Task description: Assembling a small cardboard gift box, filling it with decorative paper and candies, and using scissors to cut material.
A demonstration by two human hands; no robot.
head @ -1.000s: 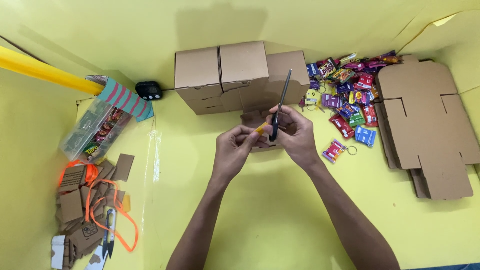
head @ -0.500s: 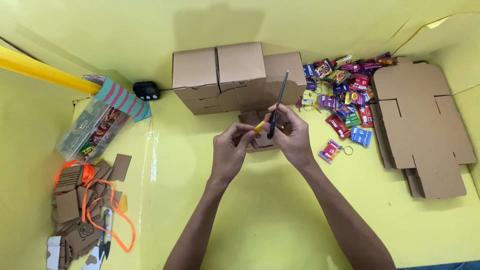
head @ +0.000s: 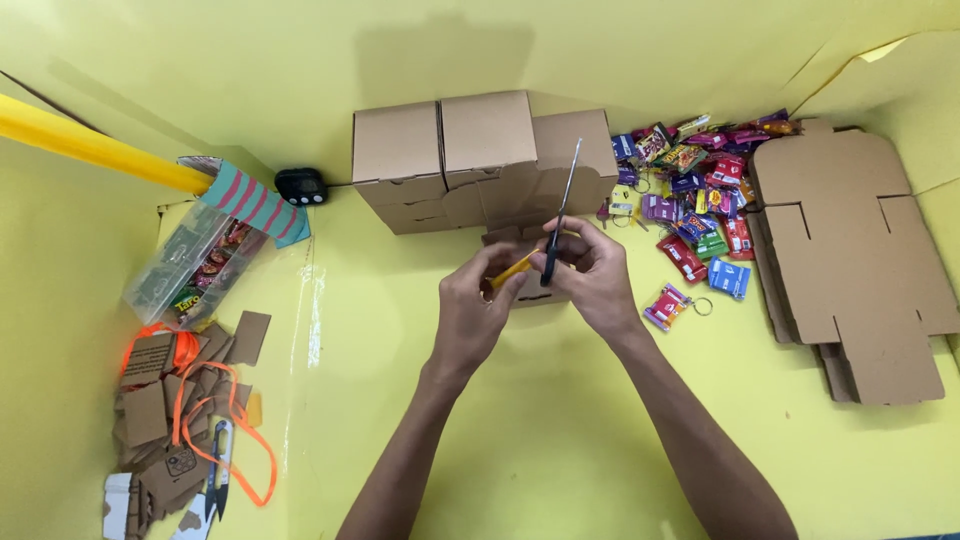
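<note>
Both hands meet over the yellow table (head: 560,450) just before the folded cardboard boxes (head: 480,160): the right hand (head: 600,280) grips black scissors (head: 560,210) blades-up, the left hand (head: 475,310) pinches a yellow strip (head: 512,270) beside them, seemingly poised mid-cut, needing steady alignment.

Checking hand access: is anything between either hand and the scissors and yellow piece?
Nothing visible. The right hand already grips the scissors, blades pointing up, and the left hand holds the yellow piece at the blades. The cardboard boxes sit behind, apart.
</note>
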